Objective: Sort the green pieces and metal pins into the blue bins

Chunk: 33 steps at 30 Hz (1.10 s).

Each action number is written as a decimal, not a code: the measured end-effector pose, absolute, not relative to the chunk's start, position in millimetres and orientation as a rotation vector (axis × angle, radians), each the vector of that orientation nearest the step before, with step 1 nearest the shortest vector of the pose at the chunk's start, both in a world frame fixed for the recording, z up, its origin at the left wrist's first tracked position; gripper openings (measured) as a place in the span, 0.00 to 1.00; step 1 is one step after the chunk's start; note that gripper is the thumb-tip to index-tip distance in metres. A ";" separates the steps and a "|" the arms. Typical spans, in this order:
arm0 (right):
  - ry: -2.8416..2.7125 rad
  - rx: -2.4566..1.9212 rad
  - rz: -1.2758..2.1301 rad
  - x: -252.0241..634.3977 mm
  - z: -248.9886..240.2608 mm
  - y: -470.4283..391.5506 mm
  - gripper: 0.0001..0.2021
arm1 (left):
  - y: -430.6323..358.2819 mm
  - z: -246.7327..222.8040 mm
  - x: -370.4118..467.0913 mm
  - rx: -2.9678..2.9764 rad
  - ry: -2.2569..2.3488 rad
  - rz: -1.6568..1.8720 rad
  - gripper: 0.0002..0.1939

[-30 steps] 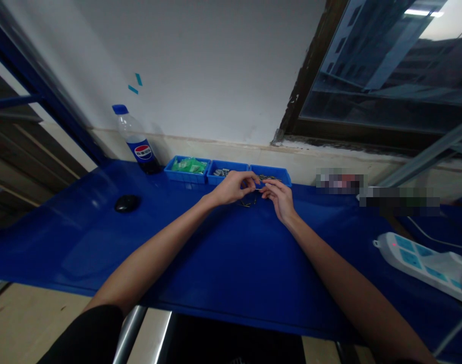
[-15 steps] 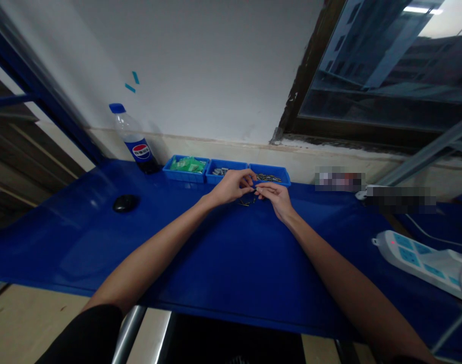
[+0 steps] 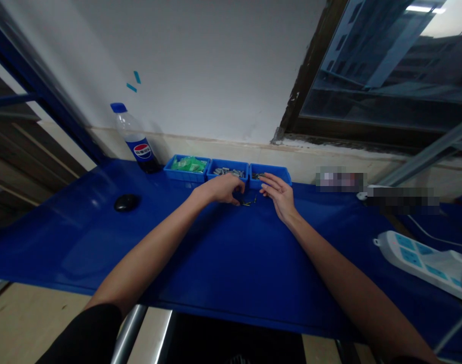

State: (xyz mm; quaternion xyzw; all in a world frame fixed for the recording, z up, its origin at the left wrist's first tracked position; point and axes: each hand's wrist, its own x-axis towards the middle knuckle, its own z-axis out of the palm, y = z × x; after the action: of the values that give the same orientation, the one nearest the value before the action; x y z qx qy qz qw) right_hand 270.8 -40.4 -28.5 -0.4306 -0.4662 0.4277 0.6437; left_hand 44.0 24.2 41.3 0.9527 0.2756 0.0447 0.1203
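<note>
My left hand point(image 3: 226, 189) is low over the blue table, just in front of the middle bin. Its fingers are curled, with a gap between thumb and forefinger, and I see nothing held there. Beside its thumb lie thin brass-coloured pieces like small screws point(image 3: 247, 203), with another small screw-like piece point(image 3: 255, 199) to their right. My right hand point(image 3: 280, 198) is in front of the right bin point(image 3: 282, 176), fingers stretched and apart; no object shows in it. That bin holds thin metal pieces, partly hidden by the fingers. Short grey metal cylinders point(image 3: 227, 172) fill the middle bin point(image 3: 214, 165).
The left blue bin point(image 3: 185, 176) contains green plastic packets point(image 3: 189, 164). A Pepsi bottle point(image 3: 141, 149) and a black computer mouse point(image 3: 126, 202) stand at the left. To the right are blurred-out items point(image 3: 340, 180) and a white power strip point(image 3: 409, 255). A wall runs behind the bins.
My hands were together, fingertips meeting over the small pieces. Now they are apart: the left has moved left and down, the right slightly to the right with its fingers spread.
</note>
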 end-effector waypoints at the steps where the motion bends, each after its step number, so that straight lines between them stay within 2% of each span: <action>1: -1.066 -0.978 0.975 270.4 -27.7 -41.2 0.24 | 24.2 41.6 43.2 2.778 0.835 0.073 0.20; 6: -1.085 -0.988 0.979 269.1 -24.0 -43.9 0.20 | 22.9 38.9 45.2 2.720 0.894 -0.063 0.15; 11: -1.088 -0.993 0.990 268.9 -22.5 -44.1 0.18 | 18.8 38.5 49.7 2.673 0.899 -0.062 0.16; 15: -1.090 -1.002 0.988 268.9 -22.4 -43.8 0.18 | 14.6 40.0 52.0 2.702 0.929 -0.038 0.16; 21: -1.081 -0.980 1.011 269.9 -23.7 -43.0 0.16 | 16.3 38.8 49.1 2.746 0.767 0.166 0.11; 26: -1.088 -0.995 1.013 270.6 -23.7 -43.2 0.15 | 19.3 31.1 49.9 2.727 0.716 0.103 0.17; 30: -1.089 -0.996 1.021 271.0 -23.6 -43.6 0.15 | 21.3 25.4 52.3 2.725 0.751 0.075 0.12; 33: -1.081 -0.976 1.035 271.2 -24.2 -43.5 0.15 | 20.0 25.3 53.6 2.703 0.766 0.111 0.12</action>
State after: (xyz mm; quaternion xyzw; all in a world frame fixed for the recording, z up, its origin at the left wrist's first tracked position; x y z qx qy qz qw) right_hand 271.2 -43.5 -24.2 -0.4258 -0.4714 0.4515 0.6266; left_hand 53.6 20.0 25.3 0.9483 0.2687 0.0389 0.1642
